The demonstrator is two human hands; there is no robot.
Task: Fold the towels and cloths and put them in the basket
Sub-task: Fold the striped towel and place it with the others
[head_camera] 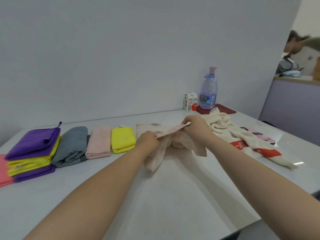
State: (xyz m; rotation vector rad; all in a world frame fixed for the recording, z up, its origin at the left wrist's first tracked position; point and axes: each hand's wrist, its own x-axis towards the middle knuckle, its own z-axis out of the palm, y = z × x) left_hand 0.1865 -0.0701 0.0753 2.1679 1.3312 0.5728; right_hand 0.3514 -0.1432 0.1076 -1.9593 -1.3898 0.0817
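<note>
1. Both hands are out over the middle of the bench (155, 196), with one pale pink cloth (174, 142) between them
2. Left hand (149, 142): fingers curled in tight, gripping the cloth at its left end
3. Right hand (195, 126): a little farther away, pinching the other end of the same edge, so a strip of cloth runs straight from hand to hand
4. The rest of the cloth sags below, with one flap hanging near-left, another drooping to the right, and the far part lying on the bench
5. A row of folded pieces lies on the bench to the left: a yellow cloth (123, 140), a pink towel (99, 142), a grey towel (72, 146) and a purple-and-yellow stack (32, 149), with a coral cloth (3, 170) at the left edge of the view
6. To the right, a cream towel (225, 129) with red print sprawls unfolded, just beside the right hand
7. Far right by the wall, a water bottle (208, 90) stands on a red mat (223, 109), with a juice carton (190, 102) just beside it
</note>
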